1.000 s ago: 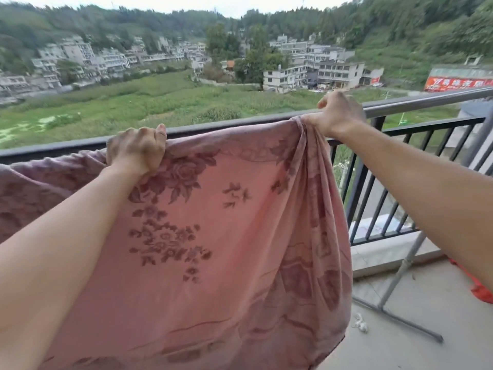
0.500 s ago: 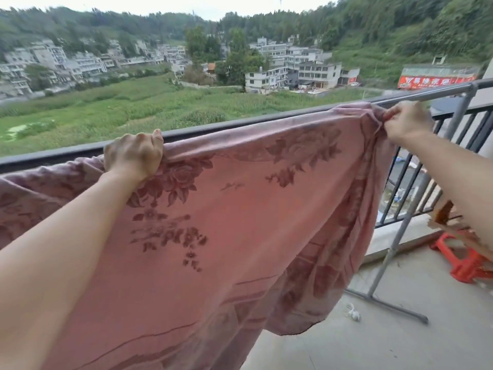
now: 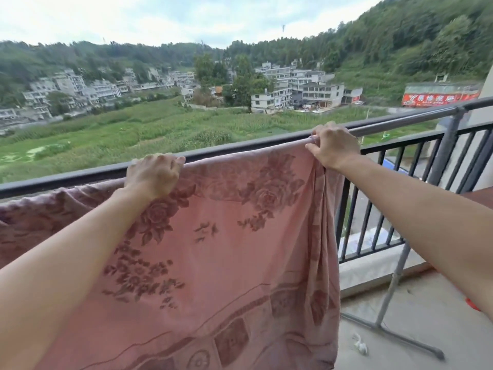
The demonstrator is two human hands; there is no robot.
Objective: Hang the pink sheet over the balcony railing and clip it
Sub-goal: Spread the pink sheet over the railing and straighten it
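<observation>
Green fields, white buildings and wooded hills lie beyond a balcony with a black railing (image 3: 80, 176). Just in front of the railing runs a grey bar (image 3: 400, 121) on a slanted leg that stands on the concrete floor (image 3: 413, 311). The pink flowered sheet (image 3: 226, 249) is draped over this bar and hangs down broad on the near side, bunched at the far left. The left grip (image 3: 153, 176) is clamped on the sheet's top edge, fingers curled over it. The right grip (image 3: 334, 149) is closed round the sheet's upper right corner at the bar. A white scrap (image 3: 360, 345) lies on the floor.
</observation>
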